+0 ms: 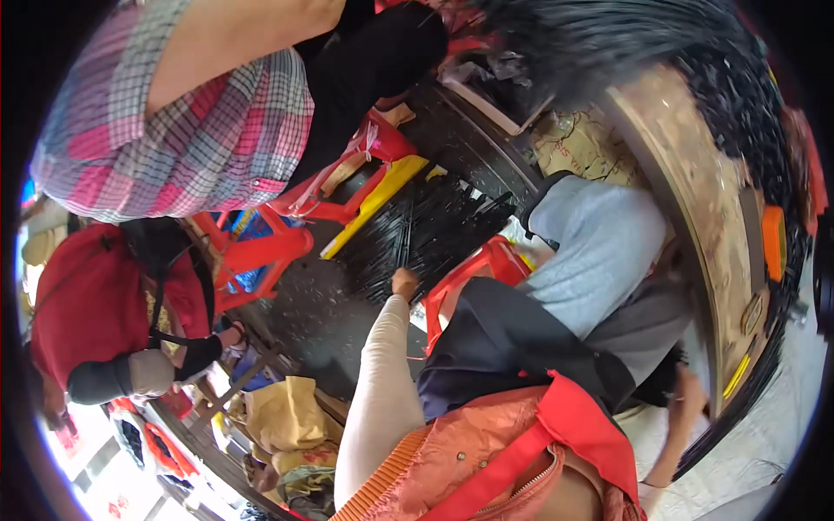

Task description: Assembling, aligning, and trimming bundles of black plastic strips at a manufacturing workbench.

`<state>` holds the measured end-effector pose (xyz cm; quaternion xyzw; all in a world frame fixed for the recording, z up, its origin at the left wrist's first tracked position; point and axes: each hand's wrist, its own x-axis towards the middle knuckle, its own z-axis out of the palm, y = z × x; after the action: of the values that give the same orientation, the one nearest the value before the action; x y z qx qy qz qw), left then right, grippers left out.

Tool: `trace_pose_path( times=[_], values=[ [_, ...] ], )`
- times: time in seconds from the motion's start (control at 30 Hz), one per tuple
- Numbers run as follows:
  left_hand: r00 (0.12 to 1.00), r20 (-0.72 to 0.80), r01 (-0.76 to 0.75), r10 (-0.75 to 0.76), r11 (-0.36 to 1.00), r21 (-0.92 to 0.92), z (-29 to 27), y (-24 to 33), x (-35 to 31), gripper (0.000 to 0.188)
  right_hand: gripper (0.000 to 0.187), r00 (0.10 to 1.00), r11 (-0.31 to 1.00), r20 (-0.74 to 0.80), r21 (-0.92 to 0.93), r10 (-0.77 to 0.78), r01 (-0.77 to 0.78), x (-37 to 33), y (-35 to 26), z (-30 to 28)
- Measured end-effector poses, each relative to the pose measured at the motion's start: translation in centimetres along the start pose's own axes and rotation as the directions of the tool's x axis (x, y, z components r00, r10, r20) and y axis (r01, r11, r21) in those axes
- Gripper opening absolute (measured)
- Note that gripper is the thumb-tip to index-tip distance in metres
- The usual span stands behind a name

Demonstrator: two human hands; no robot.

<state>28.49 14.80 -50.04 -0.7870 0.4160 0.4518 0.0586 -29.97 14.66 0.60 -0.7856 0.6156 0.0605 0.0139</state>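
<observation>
My left hand (405,283), at the end of a cream sleeve, is closed on the near ends of some long thin black strips (405,227). Those strips run away from me over a wide pile of similar black strips (460,221) lying low, close to the floor. My right hand (686,395) is at the lower right, beside the near end of a wooden workbench (669,130). It is smeared and partly in shadow, so its fingers and anything in them do not show plainly.
Red plastic stools (261,252) stand left of the pile, and another red stool (473,269) is near my lap. A yellow bar (373,208) edges the pile. Co-workers in a checked shirt (217,139) and red clothing (95,295) are at left. More black strips (721,95) heap beyond the bench.
</observation>
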Motion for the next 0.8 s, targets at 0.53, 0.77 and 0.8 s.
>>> trace_pose_path(
  times=[0.53,0.77,0.8],
  values=[
    [0.864,-0.314,0.362,-0.394,0.919,-0.157,5.2,-1.1,4.5,0.040,0.031,0.655,0.500,0.608,0.437,0.448,-0.748,5.1,-5.2,2.8],
    [0.936,-0.349,0.033,-0.054,0.997,-0.065,5.8,-4.7,2.2,0.030,0.023,0.696,0.509,0.567,0.480,0.440,-0.714,4.0,-5.3,3.4],
    [0.925,-0.380,-0.020,0.005,0.999,-0.034,6.5,-3.6,2.1,0.032,0.021,0.683,0.489,0.559,0.480,0.470,-0.729,3.7,-5.4,3.3]
  ],
)
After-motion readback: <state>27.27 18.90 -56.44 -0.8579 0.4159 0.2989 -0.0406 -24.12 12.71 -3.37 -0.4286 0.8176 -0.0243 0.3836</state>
